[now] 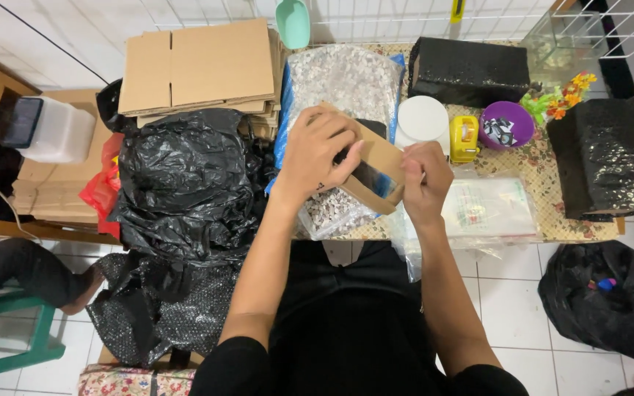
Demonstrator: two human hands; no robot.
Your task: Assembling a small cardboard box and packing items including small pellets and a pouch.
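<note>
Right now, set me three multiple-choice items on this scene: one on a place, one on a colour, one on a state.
1. Where is the yellow tape dispenser?
A. between the white lid and the purple bowl
B. on the floor
C. on the flat cardboard

2. What colour is the scoop at the top edge?
A. red
B. mint green
C. black

3. How is the small box held?
A. lying untouched on the table
B. in the right hand alone
C. gripped by the left hand, with the right hand at its end

Answers: 1 A, it sits on the table between the two. 2 B, its body is pale green. 3 C, the left fingers wrap over the box and the right hand meets its right end.
</note>
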